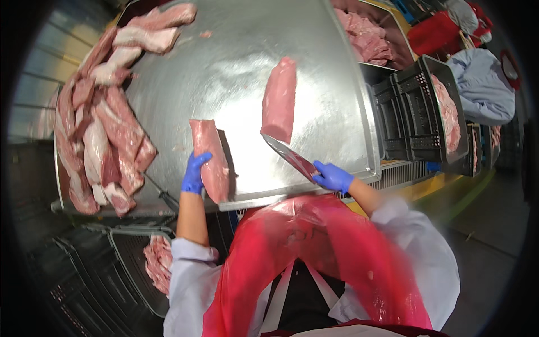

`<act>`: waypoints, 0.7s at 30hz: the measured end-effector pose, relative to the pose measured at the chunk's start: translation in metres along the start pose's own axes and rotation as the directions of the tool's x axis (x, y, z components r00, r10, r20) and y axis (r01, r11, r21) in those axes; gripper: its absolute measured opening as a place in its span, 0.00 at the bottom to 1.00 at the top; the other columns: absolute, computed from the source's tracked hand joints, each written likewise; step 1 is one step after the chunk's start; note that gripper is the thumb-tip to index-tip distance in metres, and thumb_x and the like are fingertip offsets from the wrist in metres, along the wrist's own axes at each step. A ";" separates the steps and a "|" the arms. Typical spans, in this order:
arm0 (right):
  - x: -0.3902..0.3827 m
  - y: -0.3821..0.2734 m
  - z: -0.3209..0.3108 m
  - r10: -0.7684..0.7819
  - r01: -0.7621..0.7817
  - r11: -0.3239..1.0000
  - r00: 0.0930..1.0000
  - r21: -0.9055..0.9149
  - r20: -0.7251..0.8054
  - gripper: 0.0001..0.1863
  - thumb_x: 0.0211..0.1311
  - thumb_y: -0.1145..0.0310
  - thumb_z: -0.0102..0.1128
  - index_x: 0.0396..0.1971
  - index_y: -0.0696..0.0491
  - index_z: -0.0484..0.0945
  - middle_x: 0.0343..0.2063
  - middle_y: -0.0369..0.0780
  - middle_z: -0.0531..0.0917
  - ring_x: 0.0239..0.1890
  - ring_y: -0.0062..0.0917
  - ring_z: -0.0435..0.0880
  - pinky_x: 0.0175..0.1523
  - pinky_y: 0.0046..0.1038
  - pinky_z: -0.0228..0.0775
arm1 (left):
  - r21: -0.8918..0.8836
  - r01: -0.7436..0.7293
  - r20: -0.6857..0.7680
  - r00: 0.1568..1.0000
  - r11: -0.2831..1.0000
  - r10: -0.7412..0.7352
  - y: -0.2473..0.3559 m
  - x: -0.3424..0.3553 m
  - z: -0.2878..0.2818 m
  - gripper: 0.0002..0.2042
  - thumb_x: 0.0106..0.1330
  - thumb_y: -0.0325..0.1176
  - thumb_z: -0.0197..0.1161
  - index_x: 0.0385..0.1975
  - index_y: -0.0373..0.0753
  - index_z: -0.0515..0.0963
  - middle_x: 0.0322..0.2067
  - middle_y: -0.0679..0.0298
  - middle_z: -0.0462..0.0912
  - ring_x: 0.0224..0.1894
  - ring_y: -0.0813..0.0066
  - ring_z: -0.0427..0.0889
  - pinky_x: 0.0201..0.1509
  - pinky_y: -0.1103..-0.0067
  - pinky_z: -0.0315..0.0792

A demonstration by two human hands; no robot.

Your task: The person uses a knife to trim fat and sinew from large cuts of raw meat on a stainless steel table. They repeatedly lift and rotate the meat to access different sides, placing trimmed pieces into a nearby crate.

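Note:
My left hand [195, 172], in a blue glove, grips a long piece of pink meat [211, 160] from its left side, near the front edge of the steel table [236, 73]. In my blue-gloved right hand [333, 177] is a knife [289, 156], its blade slanting up and to the left. The blade's tip lies by the lower end of a second piece of meat [279, 95], which rests on the table further off. I cannot tell whether the tip touches that piece.
Several long raw cuts [106, 129] are heaped along the table's left side. A dark bin of meat [368, 36] stands at the far right, with black crates [418, 106] nearer. Another crate with meat [137, 264] sits below on the left. A co-worker's pale sleeve [483, 84] shows at right.

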State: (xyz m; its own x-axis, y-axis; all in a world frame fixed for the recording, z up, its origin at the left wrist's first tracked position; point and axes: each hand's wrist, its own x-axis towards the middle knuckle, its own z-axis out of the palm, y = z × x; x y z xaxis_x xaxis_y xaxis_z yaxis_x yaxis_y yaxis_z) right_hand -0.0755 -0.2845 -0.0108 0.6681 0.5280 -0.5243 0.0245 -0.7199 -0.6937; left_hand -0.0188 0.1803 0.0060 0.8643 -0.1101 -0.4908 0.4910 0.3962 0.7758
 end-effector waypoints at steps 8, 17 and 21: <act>-0.035 0.047 -0.064 0.071 0.010 0.977 0.928 0.214 -0.367 0.17 0.70 0.61 0.56 0.48 0.58 0.67 0.28 0.49 0.86 0.32 0.38 0.88 0.39 0.34 0.77 | 0.069 -0.364 0.184 0.920 0.929 0.346 0.162 0.140 0.349 0.27 0.70 0.44 0.64 0.63 0.35 0.69 0.55 0.53 0.76 0.59 0.59 0.75 0.62 0.63 0.70; -0.053 0.131 -0.050 0.242 0.191 0.757 0.806 0.624 -0.540 0.21 0.69 0.65 0.60 0.57 0.54 0.68 0.24 0.34 0.79 0.20 0.18 0.76 0.24 0.24 0.69 | 0.984 0.180 -0.177 0.960 0.006 0.216 -0.027 0.189 0.236 0.60 0.39 0.55 0.79 0.72 0.33 0.53 0.64 0.44 0.69 0.66 0.48 0.71 0.66 0.59 0.70; -0.054 0.130 -0.058 0.318 -0.011 0.748 0.884 0.664 -0.344 0.17 0.70 0.73 0.56 0.55 0.54 0.68 0.22 0.35 0.77 0.16 0.16 0.73 0.18 0.21 0.64 | 0.949 0.295 -0.303 0.951 0.110 0.063 0.008 0.168 0.199 0.55 0.40 0.53 0.79 0.69 0.28 0.61 0.60 0.43 0.75 0.59 0.53 0.79 0.63 0.66 0.74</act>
State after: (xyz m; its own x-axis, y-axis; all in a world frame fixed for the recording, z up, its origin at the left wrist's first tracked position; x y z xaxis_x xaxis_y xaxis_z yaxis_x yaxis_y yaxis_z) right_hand -0.0650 -0.4323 -0.0440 0.8539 0.0828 -0.5138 -0.4823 -0.2452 -0.8410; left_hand 0.1519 -0.0164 0.0083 0.8196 0.1965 -0.5382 0.4127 -0.8540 0.3167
